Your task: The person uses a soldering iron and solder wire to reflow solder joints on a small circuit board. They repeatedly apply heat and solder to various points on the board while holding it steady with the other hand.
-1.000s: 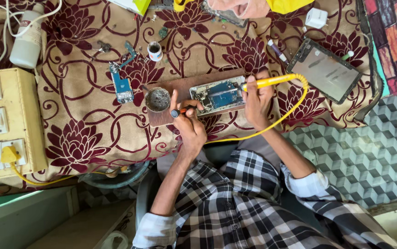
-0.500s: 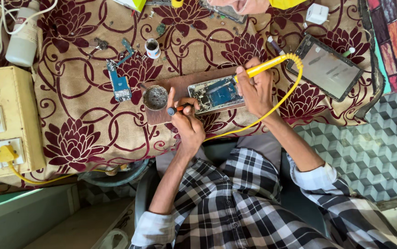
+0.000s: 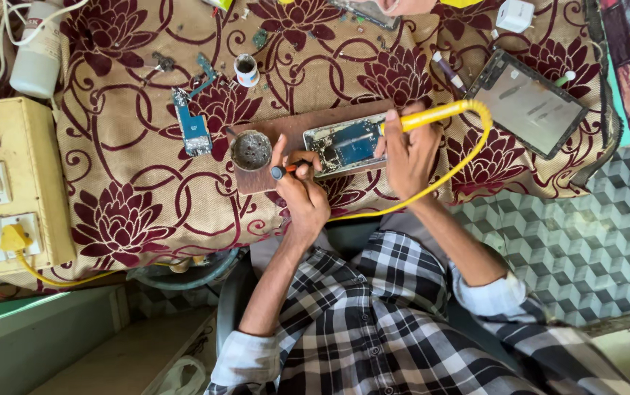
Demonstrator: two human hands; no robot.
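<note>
Opened phone (image 3: 345,144) sits on a brown wooden board (image 3: 285,132) on the floral-covered tabletop (image 3: 132,190), guts showing. Right hand (image 3: 411,150) is wrapped around a yellow soldering iron (image 3: 432,117), resting on the phone's edge. Left hand (image 3: 302,192) pinches a small orange-and-black tool (image 3: 285,170) just beside the phone's other end. Next to the phone on the board there's a little round tin (image 3: 250,150); a blue circuit board (image 3: 192,132) lies just past that.

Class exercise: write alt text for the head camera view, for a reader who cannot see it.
The right hand holds a yellow soldering iron over an opened phone on a wooden board, while the left hand grips a small tool beside a round tin.
</note>
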